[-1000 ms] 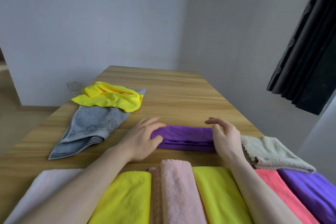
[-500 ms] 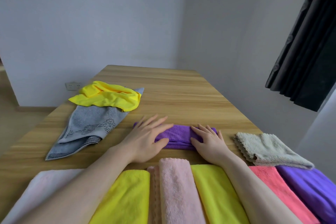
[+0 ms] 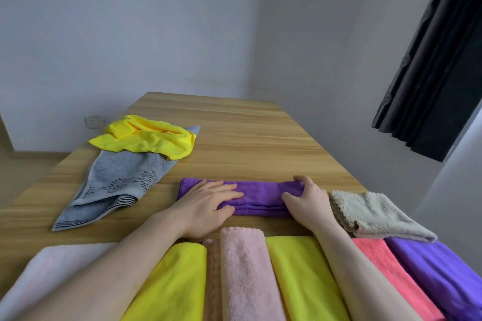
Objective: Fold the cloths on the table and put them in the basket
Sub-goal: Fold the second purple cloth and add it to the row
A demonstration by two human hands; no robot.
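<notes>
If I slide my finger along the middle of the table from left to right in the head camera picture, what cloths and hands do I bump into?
Grey towel → left hand → folded purple cloth → right hand → beige fluffy cloth.

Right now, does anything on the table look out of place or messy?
Yes: the yellow cloth lies crumpled on the gray towel at far left, both unfolded and askew. The purple cloth under the hands looks neat.

I see a purple folded microfibre cloth (image 3: pixel 260 197) on the light wood-grain desk (image 3: pixel 234 133), a crumpled bright yellow cloth (image 3: pixel 148 138) over a grey towel with dark stripes (image 3: pixel 114 180), a beige fluffy cloth (image 3: pixel 370 214), and a pale pink fleecy roll (image 3: pixel 245 273) beside a coral pink cloth (image 3: pixel 386 268).
</notes>
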